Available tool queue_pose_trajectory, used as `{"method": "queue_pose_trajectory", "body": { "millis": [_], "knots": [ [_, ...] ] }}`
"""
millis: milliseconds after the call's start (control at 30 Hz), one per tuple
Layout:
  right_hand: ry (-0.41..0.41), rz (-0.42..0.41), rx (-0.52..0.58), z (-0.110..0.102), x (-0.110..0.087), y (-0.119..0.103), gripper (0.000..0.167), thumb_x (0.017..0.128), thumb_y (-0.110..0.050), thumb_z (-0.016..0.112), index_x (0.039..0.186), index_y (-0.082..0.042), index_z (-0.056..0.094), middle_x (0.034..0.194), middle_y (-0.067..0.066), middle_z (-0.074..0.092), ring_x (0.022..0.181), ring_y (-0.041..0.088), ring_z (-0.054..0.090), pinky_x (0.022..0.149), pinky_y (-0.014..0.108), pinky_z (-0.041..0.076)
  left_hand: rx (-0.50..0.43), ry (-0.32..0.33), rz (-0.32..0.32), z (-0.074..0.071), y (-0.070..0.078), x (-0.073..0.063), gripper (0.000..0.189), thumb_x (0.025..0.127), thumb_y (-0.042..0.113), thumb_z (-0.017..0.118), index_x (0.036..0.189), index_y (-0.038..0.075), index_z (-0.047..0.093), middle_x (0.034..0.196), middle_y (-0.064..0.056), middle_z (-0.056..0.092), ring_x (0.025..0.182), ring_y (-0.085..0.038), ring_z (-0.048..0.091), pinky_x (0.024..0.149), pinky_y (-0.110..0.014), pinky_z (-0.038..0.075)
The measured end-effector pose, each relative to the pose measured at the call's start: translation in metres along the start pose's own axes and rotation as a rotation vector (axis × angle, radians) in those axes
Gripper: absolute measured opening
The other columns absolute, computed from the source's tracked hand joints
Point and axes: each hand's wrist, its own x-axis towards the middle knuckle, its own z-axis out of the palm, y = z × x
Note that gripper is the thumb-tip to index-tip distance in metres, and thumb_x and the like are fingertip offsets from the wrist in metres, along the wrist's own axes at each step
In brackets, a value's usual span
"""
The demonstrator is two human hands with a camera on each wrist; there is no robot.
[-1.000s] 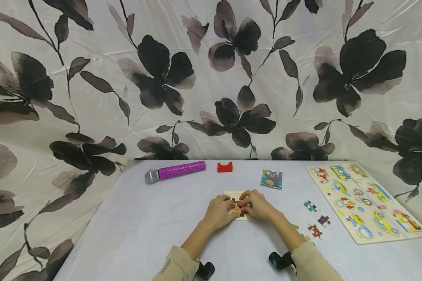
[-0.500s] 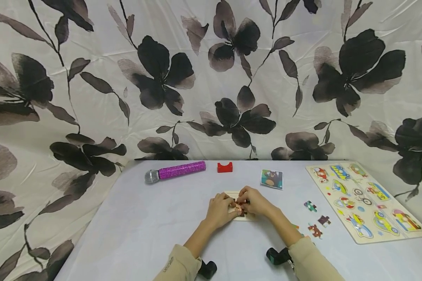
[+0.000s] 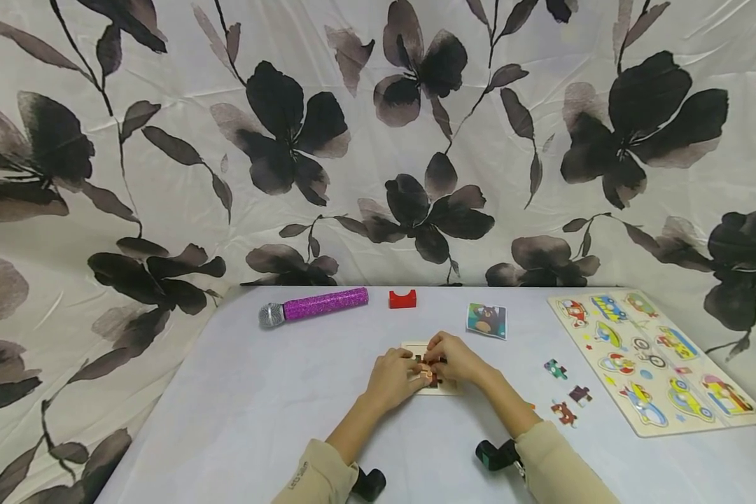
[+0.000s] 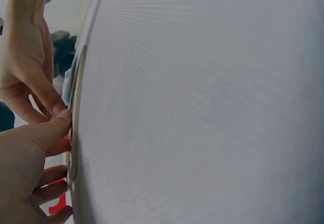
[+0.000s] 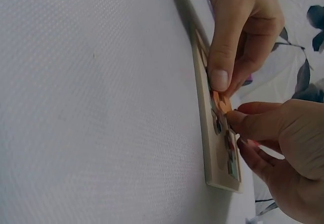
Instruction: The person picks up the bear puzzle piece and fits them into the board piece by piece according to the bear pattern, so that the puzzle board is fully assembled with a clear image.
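A small wooden puzzle tray [image 3: 446, 390] with a pale frame lies mid-table, partly filled with brown and green jigsaw pieces. Over it both hands meet at an orange and brown jigsaw piece [image 5: 223, 102]. The left hand [image 3: 390, 381] pinches one side, thumb on the orange part; its other fingers spread along the tray's edge in the left wrist view. From the opposite side the right hand [image 3: 456, 360] pinches with thumb and index finger, fingertips right at the piece. In the head view the fingers hide much of the tray's middle.
Loose jigsaw pieces [image 3: 564, 413] lie right of the right forearm. A large vehicle peg board [image 3: 658, 364] is at the right. Behind are a bear picture card [image 3: 487, 321], a red block [image 3: 402, 299] and a purple microphone [image 3: 324, 304]. Black wrist devices [image 3: 496, 455] show by the sleeves.
The right hand has shifted slightly left and away from the body over the tray, and the fingertips of both hands have drawn closer together. The loose pieces stay put.
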Motion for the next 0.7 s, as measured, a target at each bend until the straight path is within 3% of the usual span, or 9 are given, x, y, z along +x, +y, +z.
{"method": "queue_pose_trajectory", "body": {
  "millis": [333,567,700],
  "knots": [
    [-0.026,0.013,0.031,-0.0040,0.0067,-0.0008,0.014,0.071,0.009,0.071,0.085,0.005,0.073,0.087,0.011,0.060,0.083,0.020,0.055,0.069,0.025,0.050,-0.033,0.016,-0.005,0.0005,-0.0011,0.0009,0.030,0.082,0.041,0.069,0.093,0.014,0.077,0.109,-0.009,0.067,0.101,-0.023,0.059,0.082,-0.040,0.046],
    [0.034,0.058,0.128,0.0009,0.0042,0.0064,0.025,0.071,0.007,0.073,0.096,0.008,0.071,0.091,0.013,0.063,0.079,0.019,0.059,0.066,0.023,0.051,-0.075,0.061,-0.012,0.0034,-0.0032,-0.0001,0.034,0.077,0.039,0.075,0.092,0.009,0.074,0.105,-0.009,0.067,0.095,-0.024,0.060,0.079,-0.040,0.047],
    [0.014,0.043,0.130,0.0001,0.0025,0.0042,0.024,0.071,0.008,0.074,0.096,0.008,0.071,0.092,0.014,0.062,0.081,0.021,0.059,0.068,0.026,0.052,-0.106,0.056,-0.025,0.0047,-0.0032,-0.0008,0.036,0.077,0.038,0.075,0.094,0.007,0.072,0.105,-0.009,0.067,0.096,-0.024,0.060,0.079,-0.039,0.046]
  ]
}}
